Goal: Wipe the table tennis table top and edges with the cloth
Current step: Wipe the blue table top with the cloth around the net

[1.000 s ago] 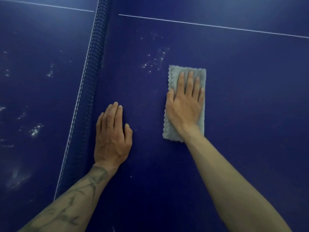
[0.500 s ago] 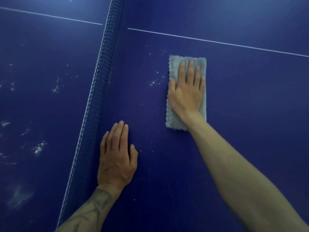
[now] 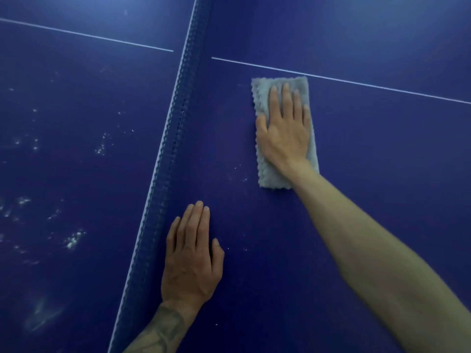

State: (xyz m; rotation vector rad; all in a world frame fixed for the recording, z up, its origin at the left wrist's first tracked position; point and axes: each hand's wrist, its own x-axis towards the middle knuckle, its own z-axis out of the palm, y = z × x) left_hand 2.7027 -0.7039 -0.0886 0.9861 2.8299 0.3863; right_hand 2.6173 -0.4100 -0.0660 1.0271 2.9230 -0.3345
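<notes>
A folded grey cloth (image 3: 265, 174) lies flat on the dark blue table tennis table top (image 3: 369, 149), just below the white centre line. My right hand (image 3: 284, 131) presses on it with straight fingers pointing away from me. My left hand (image 3: 192, 256) rests flat, palm down, on the table nearer to me, right beside the net. Faint white specks remain on the surface left of the cloth.
The blue net (image 3: 168, 161) runs from the bottom left up to the top middle, splitting the table. The far half (image 3: 63, 174) left of the net carries several white dusty smears. A white centre line (image 3: 369, 84) crosses behind the cloth.
My right hand has pushed the cloth away from me toward the white line, over the white specks. My left hand has stayed planted beside the net.
</notes>
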